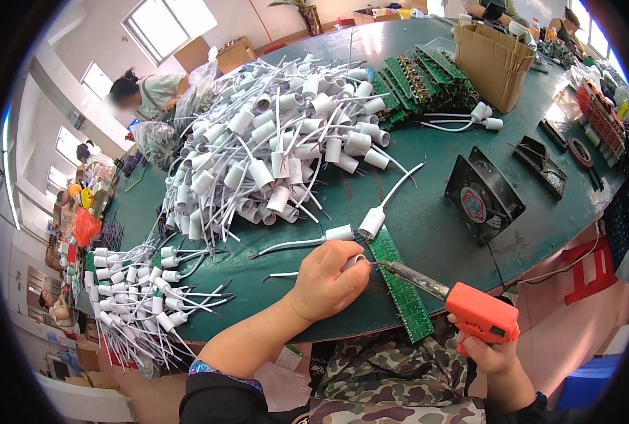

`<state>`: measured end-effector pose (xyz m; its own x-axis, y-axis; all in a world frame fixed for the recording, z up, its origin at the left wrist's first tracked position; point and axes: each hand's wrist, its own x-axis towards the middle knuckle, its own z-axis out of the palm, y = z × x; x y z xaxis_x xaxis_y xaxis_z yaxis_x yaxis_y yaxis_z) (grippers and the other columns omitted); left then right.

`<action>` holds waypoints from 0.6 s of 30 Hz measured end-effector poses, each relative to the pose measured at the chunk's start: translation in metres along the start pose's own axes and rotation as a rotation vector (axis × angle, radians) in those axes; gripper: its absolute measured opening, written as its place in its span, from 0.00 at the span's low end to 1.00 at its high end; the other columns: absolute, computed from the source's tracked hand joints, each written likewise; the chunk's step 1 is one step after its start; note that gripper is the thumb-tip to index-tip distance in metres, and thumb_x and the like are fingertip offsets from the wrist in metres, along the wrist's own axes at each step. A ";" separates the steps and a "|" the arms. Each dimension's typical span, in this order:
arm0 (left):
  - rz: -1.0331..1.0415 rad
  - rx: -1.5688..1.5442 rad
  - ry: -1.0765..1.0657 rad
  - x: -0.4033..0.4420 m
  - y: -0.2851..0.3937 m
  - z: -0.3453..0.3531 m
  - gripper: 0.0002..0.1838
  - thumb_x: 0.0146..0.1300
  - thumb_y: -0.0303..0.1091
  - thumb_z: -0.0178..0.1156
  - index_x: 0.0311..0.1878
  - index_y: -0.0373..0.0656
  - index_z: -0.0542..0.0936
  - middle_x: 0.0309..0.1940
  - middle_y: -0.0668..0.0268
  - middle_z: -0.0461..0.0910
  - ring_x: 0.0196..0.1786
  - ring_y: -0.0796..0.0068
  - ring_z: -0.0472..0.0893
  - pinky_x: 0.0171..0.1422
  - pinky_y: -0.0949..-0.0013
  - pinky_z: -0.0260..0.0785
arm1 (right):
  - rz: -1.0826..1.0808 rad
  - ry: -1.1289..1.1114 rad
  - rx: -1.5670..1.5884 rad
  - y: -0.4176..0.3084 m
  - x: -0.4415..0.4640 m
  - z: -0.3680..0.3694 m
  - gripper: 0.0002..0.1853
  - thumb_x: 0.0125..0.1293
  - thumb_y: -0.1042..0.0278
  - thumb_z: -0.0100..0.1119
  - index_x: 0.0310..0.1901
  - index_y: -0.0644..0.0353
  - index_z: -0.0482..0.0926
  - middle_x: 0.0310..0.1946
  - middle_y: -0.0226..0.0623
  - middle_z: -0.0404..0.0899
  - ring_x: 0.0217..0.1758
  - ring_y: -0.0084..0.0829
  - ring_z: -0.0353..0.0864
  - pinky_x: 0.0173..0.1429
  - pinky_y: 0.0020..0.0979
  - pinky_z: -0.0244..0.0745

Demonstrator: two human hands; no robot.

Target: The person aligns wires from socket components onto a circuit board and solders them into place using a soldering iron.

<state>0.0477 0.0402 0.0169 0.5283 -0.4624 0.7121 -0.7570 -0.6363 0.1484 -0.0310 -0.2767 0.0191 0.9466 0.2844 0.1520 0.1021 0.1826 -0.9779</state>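
My left hand [327,281] is closed around a white plastic socket [357,261], its open end facing right and mostly covered by my fingers. A white cable [283,274] sticks out to the left of that hand. In my right hand [494,355] is a red soldering gun [481,313]. Its tip points left and is close to the held socket, over a long green circuit board [407,305]; whether it touches cannot be made out. Just beyond, another white socket with a cable [372,222] stands at the board's far end, and one more socket [340,233] lies beside it.
A large heap of white cabled sockets [272,155] covers the table's middle. A smaller bunch [141,286] lies at left. Green boards [427,81], a cardboard box [493,63], a black fan [482,194] and a black tray [540,164] stand beyond. Other people sit farther off.
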 end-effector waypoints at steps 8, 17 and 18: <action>-0.076 -0.038 0.010 0.000 0.002 0.003 0.14 0.51 0.22 0.71 0.39 0.42 0.78 0.43 0.60 0.79 0.38 0.60 0.80 0.38 0.62 0.76 | -0.082 -0.028 -0.112 0.009 -0.002 -0.005 0.22 0.54 0.81 0.65 0.54 0.73 0.80 0.43 0.44 0.85 0.40 0.34 0.85 0.51 0.32 0.80; -0.089 -0.054 -0.007 -0.001 0.002 0.002 0.13 0.52 0.23 0.72 0.38 0.42 0.77 0.42 0.60 0.79 0.38 0.59 0.80 0.39 0.61 0.76 | -0.069 0.030 -0.130 0.022 -0.010 -0.013 0.24 0.57 0.78 0.70 0.56 0.70 0.79 0.46 0.45 0.86 0.40 0.33 0.86 0.52 0.33 0.81; -0.089 -0.056 -0.007 -0.001 0.002 0.003 0.13 0.52 0.24 0.72 0.38 0.41 0.77 0.42 0.60 0.79 0.38 0.59 0.80 0.39 0.61 0.76 | -0.067 0.045 -0.109 0.023 -0.011 -0.013 0.23 0.57 0.77 0.70 0.56 0.70 0.79 0.46 0.46 0.87 0.40 0.33 0.87 0.52 0.33 0.81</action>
<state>0.0467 0.0376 0.0146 0.5974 -0.4099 0.6892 -0.7267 -0.6402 0.2492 -0.0351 -0.2879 -0.0065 0.9492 0.2317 0.2131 0.1958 0.0956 -0.9760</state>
